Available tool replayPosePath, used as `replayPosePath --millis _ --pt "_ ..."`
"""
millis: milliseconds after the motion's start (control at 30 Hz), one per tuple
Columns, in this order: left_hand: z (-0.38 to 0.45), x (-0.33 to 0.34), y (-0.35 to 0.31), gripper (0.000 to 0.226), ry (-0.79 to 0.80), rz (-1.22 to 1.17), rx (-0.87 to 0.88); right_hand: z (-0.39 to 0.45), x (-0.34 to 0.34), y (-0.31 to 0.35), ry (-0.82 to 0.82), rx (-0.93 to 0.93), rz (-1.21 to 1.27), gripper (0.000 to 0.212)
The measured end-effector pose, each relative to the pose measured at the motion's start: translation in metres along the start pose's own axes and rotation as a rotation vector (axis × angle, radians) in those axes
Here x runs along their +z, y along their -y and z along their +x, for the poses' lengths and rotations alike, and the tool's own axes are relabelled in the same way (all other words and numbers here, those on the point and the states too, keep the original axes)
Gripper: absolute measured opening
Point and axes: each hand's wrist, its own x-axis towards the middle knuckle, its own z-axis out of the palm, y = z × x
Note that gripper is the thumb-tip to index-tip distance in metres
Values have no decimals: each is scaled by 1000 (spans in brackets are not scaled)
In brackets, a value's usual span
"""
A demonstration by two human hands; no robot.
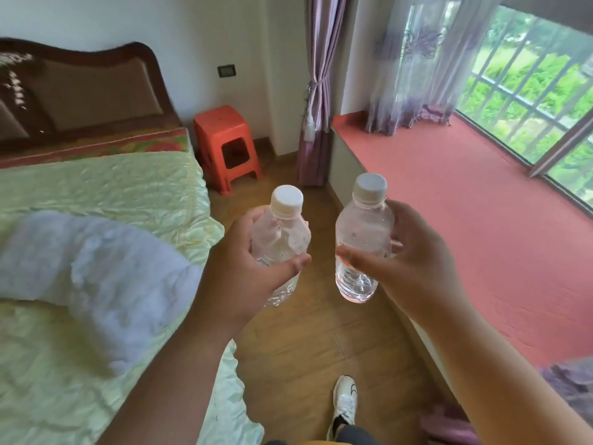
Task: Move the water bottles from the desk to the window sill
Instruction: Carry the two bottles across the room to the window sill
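From my head view, my left hand (247, 268) is wrapping around one clear plastic water bottle (282, 239), fingers curled behind it and thumb crossing the front, so much of its lower body is hiding behind my palm. My right hand (414, 261) is clamping the second water bottle (362, 239), thumb lying across its ribbed middle, fingers bending round the far side where I am not seeing their tips. Both bottles are standing roughly upright with white ridged caps, hanging over the wooden plank floor (321, 332), just apart from each other. Right of my right fingers the window sill (465, 203) is stretching out, a flat reddish matte ledge, its near end getting cut off by the frame. Left of my left fingers a bed (96, 194) with a crinkled pale yellow cover is lying. Beyond my fingertips an orange plastic stool (224, 142) is standing, and a sheer lilac curtain (414, 75) is blurring the barred window
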Motion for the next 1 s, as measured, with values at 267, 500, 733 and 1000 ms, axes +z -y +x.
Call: replayPosePath --millis 267,500,733,1000 --pt "46 50 -37 72 -124 -28 -38 76 -35 -30 92 -56 46 68" --pt "85 83 -52 66 -103 -38 -55 118 -57 -56 111 -58 51 71" --pt "146 104 -40 71 -56 -18 -43 170 -61 -75 77 -13 33 69" --pt "252 98 -18 69 15 -40 11 250 -40 -69 5 39 12 68"
